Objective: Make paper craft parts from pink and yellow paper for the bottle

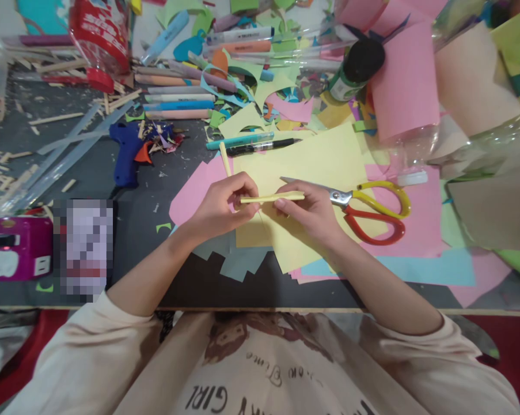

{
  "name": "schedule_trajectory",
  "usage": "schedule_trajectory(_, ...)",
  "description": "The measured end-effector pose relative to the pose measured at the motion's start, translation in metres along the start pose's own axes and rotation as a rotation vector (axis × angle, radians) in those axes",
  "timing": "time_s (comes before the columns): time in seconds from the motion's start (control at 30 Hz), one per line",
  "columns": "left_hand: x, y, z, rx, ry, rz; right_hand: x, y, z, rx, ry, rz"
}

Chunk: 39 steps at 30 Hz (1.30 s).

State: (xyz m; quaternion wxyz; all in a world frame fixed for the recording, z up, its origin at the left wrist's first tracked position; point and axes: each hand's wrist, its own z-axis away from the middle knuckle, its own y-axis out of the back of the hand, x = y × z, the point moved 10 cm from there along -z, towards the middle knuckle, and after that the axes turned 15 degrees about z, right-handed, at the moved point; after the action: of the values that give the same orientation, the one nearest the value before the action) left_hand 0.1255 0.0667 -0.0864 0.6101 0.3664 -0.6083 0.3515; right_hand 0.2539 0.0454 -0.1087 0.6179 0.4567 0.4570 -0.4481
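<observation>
Between my two hands runs a narrow strip of folded yellow paper, held level above the sheets. My left hand pinches its left end between thumb and fingers. My right hand grips the strip's right part, thumb in front and fingers behind. Beneath them lies a pale yellow paper sheet on top of pink paper. Scissors with one yellow and one red handle rest just right of my right hand, blades partly behind it. Another thin yellow strip lies beyond my left hand.
A blue glue gun lies left, near a phone-like pixelated object and a purple box. Markers, a black pen and paper scraps spread behind. A black-capped bottle and pink-wrapped plastic bottle are at right.
</observation>
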Motion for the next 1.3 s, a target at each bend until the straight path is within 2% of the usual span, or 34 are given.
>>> schedule_trajectory(0.2, -0.017, -0.005, 0.006, 0.026, 0.147, 0.235, 0.003, -0.004, 0.001, -0.004, 0.007, -0.100)
schedule_trajectory(0.37, -0.022, -0.007, 0.007, 0.051, 0.181, 0.351, 0.011, -0.007, 0.000, -0.014, -0.033, -0.166)
schedule_trajectory(0.57, -0.028, -0.006, 0.005, 0.092, 0.209, 0.401, 0.010, -0.005, -0.001, -0.001, -0.024, -0.199)
schedule_trajectory(0.9, -0.031, -0.005, 0.007, 0.098, 0.217, 0.411, 0.006, 0.000, -0.002, 0.032, 0.003, -0.095)
schedule_trajectory(1.3, -0.033, 0.001, 0.006, 0.160, 0.214, 0.444, 0.009, 0.003, -0.002, 0.054, -0.050, -0.117)
